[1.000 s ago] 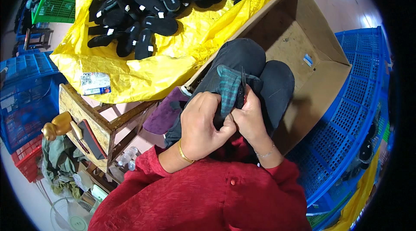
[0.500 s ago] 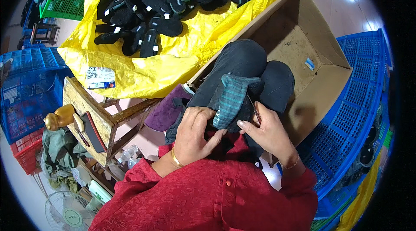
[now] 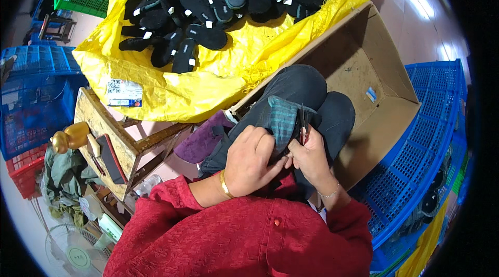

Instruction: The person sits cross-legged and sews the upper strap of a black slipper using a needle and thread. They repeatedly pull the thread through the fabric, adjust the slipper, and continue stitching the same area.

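Over my lap, my left hand (image 3: 250, 161) is closed on a slipper (image 3: 282, 121) with a teal-and-dark striped upper and black parts. The slipper is tilted, and its lower end is hidden behind my fingers. Close by on the right, my right hand (image 3: 311, 158) grips small thread snips (image 3: 303, 127) with reddish handles, the slim dark blades pointing up beside the striped fabric. Thumb and fingertips of my right hand meet those of my left at the slipper's lower edge; what they pinch there is too small to make out.
Black slippers with white tags pile on a yellow woven sheet (image 3: 197, 84) ahead. An open cardboard box (image 3: 384, 126) stands right of my knees, near blue plastic crates (image 3: 416, 142). At left, a wooden stool (image 3: 104, 121) bears a gold-coloured object (image 3: 70, 137). A fan (image 3: 78, 256) is lower left.
My left hand has moved right and closed more tightly, tilting the slipper. My right hand has come in against it, and the snips now point upward. The view has shifted slightly.
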A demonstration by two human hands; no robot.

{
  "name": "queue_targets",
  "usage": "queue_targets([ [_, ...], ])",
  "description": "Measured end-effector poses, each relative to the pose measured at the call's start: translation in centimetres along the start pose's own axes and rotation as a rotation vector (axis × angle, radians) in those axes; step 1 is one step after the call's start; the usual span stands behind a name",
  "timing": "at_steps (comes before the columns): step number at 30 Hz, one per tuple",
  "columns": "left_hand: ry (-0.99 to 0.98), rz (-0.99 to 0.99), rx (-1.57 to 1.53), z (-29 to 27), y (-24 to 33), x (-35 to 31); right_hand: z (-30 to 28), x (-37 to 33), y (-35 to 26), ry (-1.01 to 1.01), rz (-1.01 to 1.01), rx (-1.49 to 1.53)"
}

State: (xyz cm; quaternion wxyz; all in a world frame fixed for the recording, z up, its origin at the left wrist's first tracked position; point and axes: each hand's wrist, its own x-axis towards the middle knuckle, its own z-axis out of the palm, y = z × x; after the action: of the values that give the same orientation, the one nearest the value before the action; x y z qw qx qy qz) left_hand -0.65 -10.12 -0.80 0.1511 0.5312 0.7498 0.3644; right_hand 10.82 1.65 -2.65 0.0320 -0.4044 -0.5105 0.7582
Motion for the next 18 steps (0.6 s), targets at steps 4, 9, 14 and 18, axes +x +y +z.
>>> queue_targets([
  [4, 0.141, -0.097, 0.080, 0.0, 0.2, -1.1, 1.2, -1.0, 1.8, 0.124, -0.382, -0.336],
  [9, 0.126, -0.197, -0.010, 0.5, -0.9, -0.5, 0.3, -3.0, -0.1, 0.048, -0.290, -0.481],
  [14, -0.298, 0.203, -0.122, -3.6, 0.4, 2.6, -2.7, -5.8, -3.1, 0.311, -0.636, -0.530],
  [18, -0.607, 0.361, -0.121, -3.2, 1.1, 4.5, -4.4, -6.4, -0.5, 0.067, -0.613, -0.663],
])
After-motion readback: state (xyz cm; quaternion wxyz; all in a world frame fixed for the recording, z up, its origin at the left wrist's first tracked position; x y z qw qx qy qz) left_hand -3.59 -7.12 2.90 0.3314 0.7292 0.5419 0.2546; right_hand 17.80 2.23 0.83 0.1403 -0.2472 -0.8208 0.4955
